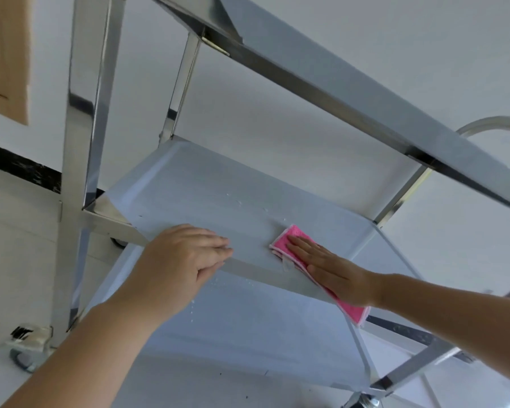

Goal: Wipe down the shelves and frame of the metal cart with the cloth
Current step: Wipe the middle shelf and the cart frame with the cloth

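Our flat right hand pressed the soft, probably damp cloth onto the shelf; left hand gripped its edge.

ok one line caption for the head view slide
Right hand presses pink cloth flat on cart's middle shelf; left hand holds its front edge.
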`<action>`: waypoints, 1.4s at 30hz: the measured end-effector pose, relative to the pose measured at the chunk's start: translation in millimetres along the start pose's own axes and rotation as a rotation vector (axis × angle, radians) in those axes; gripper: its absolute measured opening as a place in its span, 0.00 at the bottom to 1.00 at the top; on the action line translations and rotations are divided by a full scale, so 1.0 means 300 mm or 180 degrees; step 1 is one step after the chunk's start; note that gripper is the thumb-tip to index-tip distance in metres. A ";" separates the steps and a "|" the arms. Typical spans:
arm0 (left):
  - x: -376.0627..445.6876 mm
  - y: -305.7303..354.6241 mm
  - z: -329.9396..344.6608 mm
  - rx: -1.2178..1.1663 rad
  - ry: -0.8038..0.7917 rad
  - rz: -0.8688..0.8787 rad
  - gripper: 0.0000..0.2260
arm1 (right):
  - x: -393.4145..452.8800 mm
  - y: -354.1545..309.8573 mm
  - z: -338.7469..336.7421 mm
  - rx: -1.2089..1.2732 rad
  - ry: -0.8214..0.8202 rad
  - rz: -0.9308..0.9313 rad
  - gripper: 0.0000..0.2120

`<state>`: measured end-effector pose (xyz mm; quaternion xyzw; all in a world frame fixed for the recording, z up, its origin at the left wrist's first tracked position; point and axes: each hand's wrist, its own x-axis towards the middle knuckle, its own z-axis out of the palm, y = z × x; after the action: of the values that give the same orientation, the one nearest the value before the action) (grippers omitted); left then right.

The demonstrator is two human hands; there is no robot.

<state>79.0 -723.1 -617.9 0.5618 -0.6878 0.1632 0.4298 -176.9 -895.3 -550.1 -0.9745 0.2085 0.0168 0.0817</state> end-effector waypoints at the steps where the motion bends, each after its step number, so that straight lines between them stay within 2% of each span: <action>1: 0.003 -0.003 0.001 -0.0033 0.0039 0.0000 0.08 | 0.013 -0.002 0.015 -0.0002 0.0052 -0.0069 0.21; 4: -0.005 -0.007 -0.002 -0.0038 0.0032 -0.0045 0.12 | 0.074 0.000 0.040 0.0057 0.0173 -0.0297 0.21; 6: -0.006 0.000 -0.002 -0.0030 -0.0018 -0.0073 0.09 | 0.112 0.017 0.029 0.0206 0.0195 -0.0408 0.20; 11: 0.003 0.017 0.000 0.0041 -0.0074 -0.0211 0.08 | 0.235 0.098 -0.007 0.0036 -0.0055 -0.0671 0.22; 17: -0.003 0.019 -0.010 0.0025 -0.0228 -0.0184 0.14 | 0.401 0.247 -0.035 0.0132 -0.0109 -0.0169 0.21; 26: -0.010 -0.001 -0.019 0.0053 -0.0310 -0.0127 0.13 | 0.619 0.462 -0.086 0.0303 0.0108 0.0869 0.21; 31: -0.041 -0.041 -0.072 0.0245 -0.0103 -0.0273 0.13 | 0.687 0.496 -0.099 0.0513 0.0236 0.0929 0.20; 37: -0.042 -0.051 -0.097 0.0071 -0.0033 -0.0577 0.13 | 0.748 0.461 -0.098 0.0278 0.0250 0.1005 0.21; 42: -0.042 -0.042 -0.105 0.0138 -0.0009 -0.0475 0.13 | 0.773 0.342 -0.071 0.0397 0.0124 0.0673 0.21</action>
<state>103.2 -696.9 -612.8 0.6209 -0.6409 0.1448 0.4275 -7.3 -1084.8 -560.3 -0.9402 0.3123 -0.0065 0.1358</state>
